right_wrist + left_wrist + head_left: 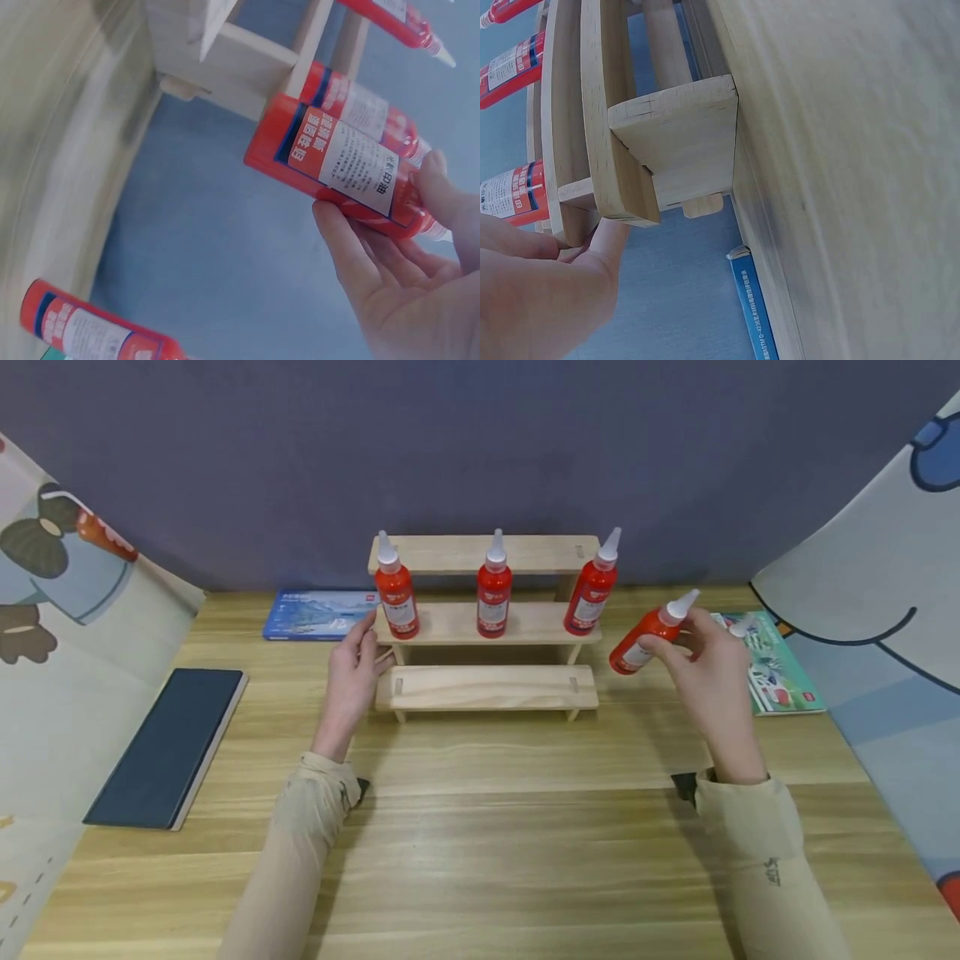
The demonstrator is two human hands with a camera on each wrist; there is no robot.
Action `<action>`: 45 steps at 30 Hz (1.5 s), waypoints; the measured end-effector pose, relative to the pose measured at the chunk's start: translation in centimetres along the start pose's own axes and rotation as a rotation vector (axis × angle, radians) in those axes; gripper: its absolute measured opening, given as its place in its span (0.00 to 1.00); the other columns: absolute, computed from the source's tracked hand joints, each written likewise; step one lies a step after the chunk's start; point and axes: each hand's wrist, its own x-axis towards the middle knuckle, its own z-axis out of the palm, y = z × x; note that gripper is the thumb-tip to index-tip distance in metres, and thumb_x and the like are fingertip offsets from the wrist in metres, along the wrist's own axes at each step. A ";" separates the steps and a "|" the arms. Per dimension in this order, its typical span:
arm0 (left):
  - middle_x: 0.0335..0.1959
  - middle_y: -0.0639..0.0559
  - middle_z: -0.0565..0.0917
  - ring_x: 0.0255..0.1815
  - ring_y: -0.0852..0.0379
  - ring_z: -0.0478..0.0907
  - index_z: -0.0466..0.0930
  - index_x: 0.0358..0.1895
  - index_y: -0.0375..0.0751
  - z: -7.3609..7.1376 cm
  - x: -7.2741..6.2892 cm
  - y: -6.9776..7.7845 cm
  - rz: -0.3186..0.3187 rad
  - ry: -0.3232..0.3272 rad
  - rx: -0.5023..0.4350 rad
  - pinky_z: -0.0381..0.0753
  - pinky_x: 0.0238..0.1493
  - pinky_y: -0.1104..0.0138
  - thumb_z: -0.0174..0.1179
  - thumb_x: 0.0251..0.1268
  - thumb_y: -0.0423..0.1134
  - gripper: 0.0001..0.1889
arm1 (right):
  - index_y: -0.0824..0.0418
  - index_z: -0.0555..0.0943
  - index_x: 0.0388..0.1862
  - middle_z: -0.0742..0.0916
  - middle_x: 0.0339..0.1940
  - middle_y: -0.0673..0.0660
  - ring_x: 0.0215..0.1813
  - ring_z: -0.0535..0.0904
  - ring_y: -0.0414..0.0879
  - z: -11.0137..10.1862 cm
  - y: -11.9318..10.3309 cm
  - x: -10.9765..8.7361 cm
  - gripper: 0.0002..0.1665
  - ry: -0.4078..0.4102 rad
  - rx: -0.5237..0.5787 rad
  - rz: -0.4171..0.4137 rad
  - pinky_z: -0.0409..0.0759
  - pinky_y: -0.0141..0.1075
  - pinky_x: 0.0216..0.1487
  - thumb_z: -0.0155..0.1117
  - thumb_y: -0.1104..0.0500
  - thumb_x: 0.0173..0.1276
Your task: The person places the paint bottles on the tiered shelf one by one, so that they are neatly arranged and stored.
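A three-step wooden shelf (487,687) stands at the back of the table. On its middle step sit three red bottles with pointed white caps: a left bottle (397,602), a centre bottle (493,597) and a right bottle (592,593). My left hand (352,672) holds the left end of that step, thumb and fingers around its edge in the left wrist view. Right of the shelf, my right hand (712,664) pinches another red bottle (337,169), tilted and raised off the table, its white label showing.
One more red bottle (97,330) is by the green book (783,668) at right, mostly hidden by my hand in the head view. A blue box (318,614) lies behind my left hand. At far left is a dark notebook (168,747). A grey-blue partition (480,452) stands behind.
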 end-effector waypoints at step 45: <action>0.80 0.27 0.63 0.69 0.32 0.77 0.58 0.84 0.30 0.1 0.0 -0.1 0.031 0.006 0.016 0.85 0.67 0.61 0.36 0.92 0.34 0.26 | 0.73 0.83 0.60 0.89 0.53 0.70 0.55 0.88 0.66 5.1 -1.2 -0.9 0.27 -0.160 0.022 -0.103 0.94 0.59 0.49 0.81 0.62 0.67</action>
